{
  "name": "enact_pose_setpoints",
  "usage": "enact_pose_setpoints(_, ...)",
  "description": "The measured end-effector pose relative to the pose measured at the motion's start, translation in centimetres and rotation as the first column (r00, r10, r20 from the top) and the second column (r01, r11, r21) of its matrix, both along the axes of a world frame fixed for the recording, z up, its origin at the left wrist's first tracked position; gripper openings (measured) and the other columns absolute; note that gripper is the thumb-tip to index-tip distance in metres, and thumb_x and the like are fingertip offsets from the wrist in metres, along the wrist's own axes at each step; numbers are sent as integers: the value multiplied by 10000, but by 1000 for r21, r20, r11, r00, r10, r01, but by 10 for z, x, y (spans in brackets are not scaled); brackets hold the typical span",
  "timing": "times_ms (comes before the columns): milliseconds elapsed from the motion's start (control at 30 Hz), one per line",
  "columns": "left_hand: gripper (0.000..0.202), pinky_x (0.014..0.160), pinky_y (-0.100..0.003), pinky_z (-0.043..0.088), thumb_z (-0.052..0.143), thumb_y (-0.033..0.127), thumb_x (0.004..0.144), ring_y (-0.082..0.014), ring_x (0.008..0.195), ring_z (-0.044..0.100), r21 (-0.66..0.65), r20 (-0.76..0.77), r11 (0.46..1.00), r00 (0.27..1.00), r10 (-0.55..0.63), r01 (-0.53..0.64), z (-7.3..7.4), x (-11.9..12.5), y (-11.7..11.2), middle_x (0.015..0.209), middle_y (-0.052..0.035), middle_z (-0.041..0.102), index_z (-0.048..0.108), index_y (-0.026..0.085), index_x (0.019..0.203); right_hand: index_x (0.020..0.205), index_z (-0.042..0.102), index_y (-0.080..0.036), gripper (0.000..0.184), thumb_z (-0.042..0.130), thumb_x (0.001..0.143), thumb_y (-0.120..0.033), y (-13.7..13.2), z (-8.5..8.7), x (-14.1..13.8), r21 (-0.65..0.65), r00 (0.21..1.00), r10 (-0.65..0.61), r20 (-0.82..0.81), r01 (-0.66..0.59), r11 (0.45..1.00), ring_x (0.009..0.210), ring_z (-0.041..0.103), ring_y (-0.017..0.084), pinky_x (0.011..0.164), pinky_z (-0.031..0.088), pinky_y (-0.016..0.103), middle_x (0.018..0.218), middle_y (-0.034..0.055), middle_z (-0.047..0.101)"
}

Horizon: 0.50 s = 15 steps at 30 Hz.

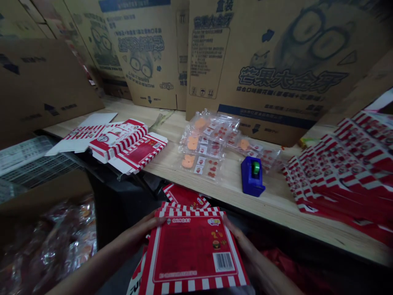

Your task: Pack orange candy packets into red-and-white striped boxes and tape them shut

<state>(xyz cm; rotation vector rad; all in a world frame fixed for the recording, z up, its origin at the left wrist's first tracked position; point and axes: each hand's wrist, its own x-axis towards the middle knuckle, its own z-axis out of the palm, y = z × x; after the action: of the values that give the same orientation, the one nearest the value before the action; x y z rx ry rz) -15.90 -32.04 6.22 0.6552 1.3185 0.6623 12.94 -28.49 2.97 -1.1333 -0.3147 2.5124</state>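
Close in front of me, below the table's front edge, is a stack of red-and-white striped flat cartons. Its top one shows a red panel with a barcode and a small burger picture. My left hand grips the stack's left side near the far corner, with some fingers hidden behind it. On the opposite side my right hand is closed around the right edge, its fingers mostly out of sight. Just beyond the stack, another red carton lies partly under the table edge.
Clear plastic packets with orange pieces lie mid-table, beside a blue tape dispenser. Striped cartons are piled at left and right. Large cardboard boxes stand behind. Lower left, a carton holds bagged pieces.
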Motion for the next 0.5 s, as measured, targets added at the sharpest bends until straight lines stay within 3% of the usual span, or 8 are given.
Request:
enact_pose_setpoints(100,758,986,-508,474,668,594,707,-363,1116,635,8,119,1000,993,22,-23,26,-7,2,1231,-88,681,488,251,1358,1367,486,-149,845,730,698,-603,5,27,3,151,1000,0,25,-3,988,1040,672,353,963,467,539,1170,174,688)
enact_pose_setpoints(200,971,1047,-536,413,753,561,642,-381,1227,549,231,86,973,995,-44,23,49,-20,17,1364,-92,585,322,283,1466,1490,288,-244,1021,805,648,-499,26,52,5,451,998,-61,14,48,891,1140,614,368,1011,413,560,1322,146,601)
enact_pose_setpoints(267,1158,1117,-542,313,833,501,562,-393,1337,422,430,-86,896,993,-84,113,58,-29,39,1480,-97,455,207,279,1512,1526,159,-265,1208,861,565,-466,51,64,8,692,994,-106,28,57,720,1295,476,374,1083,330,545,1459,135,463)
enact_pose_setpoints(333,1310,1183,-514,139,898,419,465,-391,1434,231,610,-308,757,950,-46,235,61,-35,71,1566,-112,297,158,225,1528,1539,53,-249,1376,904,478,-452,81,69,10,881,981,-168,93,-3,473,1420,280,352,1150,223,496,1563,123,279)
enact_pose_setpoints(400,1402,1189,-499,17,923,374,408,-386,1467,83,694,-430,641,903,5,327,58,-35,107,1596,-143,187,112,166,1533,1538,-25,-226,1475,924,429,-435,111,66,13,966,953,-247,173,-114,233,1470,115,320,1182,127,449,1608,115,106)
enact_pose_setpoints(467,1452,1185,-500,-14,927,387,396,-391,1469,21,721,-479,571,878,-1,394,47,-31,138,1595,-181,150,61,129,1533,1533,-73,-209,1519,934,413,-405,134,53,17,971,923,-302,238,-223,82,1480,19,302,1189,49,434,1615,120,9)
enact_pose_setpoints(500,1463,1185,-504,-15,925,407,398,-397,1467,10,722,-501,544,865,-16,428,39,-28,151,1592,-196,142,44,120,1532,1530,-89,-201,1533,938,409,-396,142,43,20,965,914,-311,259,-255,56,1480,4,301,1187,27,442,1613,133,0)
